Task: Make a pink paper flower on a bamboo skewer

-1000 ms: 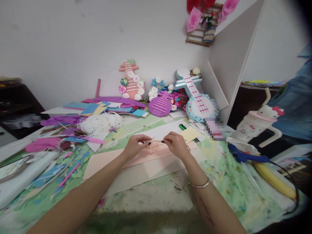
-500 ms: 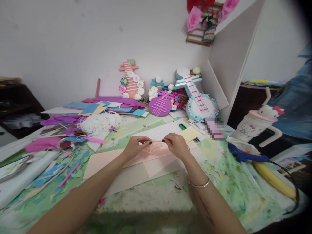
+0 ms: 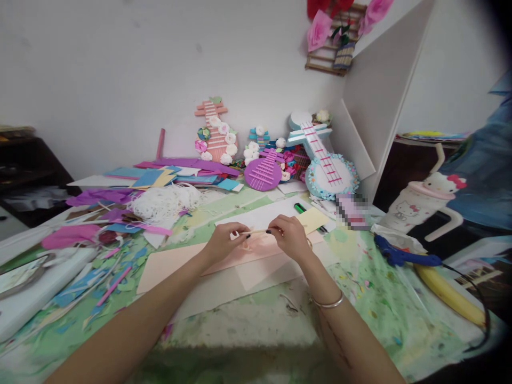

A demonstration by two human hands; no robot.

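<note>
Between both hands a thin pale strip is stretched level; its material is hard to make out. My left hand pinches its left end between thumb and fingers. The other end is pinched by my right hand, which wears a bangle at the wrist. Under the hands lie peach sheets, with small peach scraps partly hidden by the fingers. A white sheet extends behind them. Close to my right hand are a yellow piece of card and a green marker.
Lute-shaped crafts, one purple and one light blue, stand at the back. White string is heaped left among coloured sheets. To the right are a blue glue gun, a banana and a cup; a person stands beyond.
Both hands stay almost in place, still pinching the strip. The fingers have shifted slightly, and the strip shows a little more clearly between them.
</note>
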